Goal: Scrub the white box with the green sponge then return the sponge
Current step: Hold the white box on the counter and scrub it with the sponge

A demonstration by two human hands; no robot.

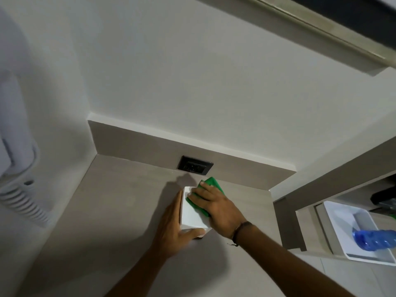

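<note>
Right hand (216, 207) presses green sponge (211, 185) on white box (192, 217); left hand (173, 230) steadies box.

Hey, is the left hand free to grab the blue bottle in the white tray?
Probably not: the left hand braces the white box, and the blue bottle lies far right, beyond the right hand pressing the green sponge.

A plain white wall (192, 82) filled most of the frame. Below it ran a grey-brown counter (120, 206) with a low upstand, a black socket (195, 168) set in its middle. At far left hung a white wall unit (15, 151) with a coiled cord. At lower right a white tray (342, 232) held a blue bottle (375, 240).
</note>
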